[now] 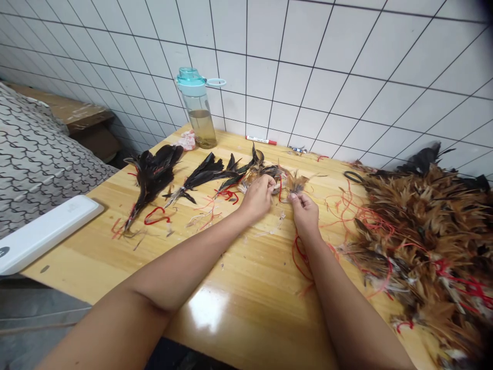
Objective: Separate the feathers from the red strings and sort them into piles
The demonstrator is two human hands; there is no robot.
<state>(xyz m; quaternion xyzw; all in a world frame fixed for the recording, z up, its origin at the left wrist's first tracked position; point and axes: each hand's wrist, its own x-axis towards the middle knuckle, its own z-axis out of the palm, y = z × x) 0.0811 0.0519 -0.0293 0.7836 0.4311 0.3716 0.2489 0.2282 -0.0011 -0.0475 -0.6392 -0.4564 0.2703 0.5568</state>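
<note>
In my right hand (pixel 306 213) a small bunch of brown feathers (pixel 297 182) is pinched by its base between thumb and fingers, tips pointing away from me. My left hand (pixel 259 198) is closed in a pinch just to the left, beside a loose pile of mixed feathers (pixel 246 182); what its fingertips hold is too small to make out. A short red string (pixel 280 188) shows between the two hands. Farther left lie a bundle of black feathers (pixel 204 172) and a larger black feather bundle (pixel 152 172), with a red cord loop (pixel 157 216) near it.
A large heap of brown feathers (pixel 419 221) covers the table's right side, with tangled red strings (pixel 350 208) beside it. A water bottle (pixel 202 115) stands at the back near a red-capped marker (pixel 261 140). A white oblong device (pixel 50 231) lies at the left edge.
</note>
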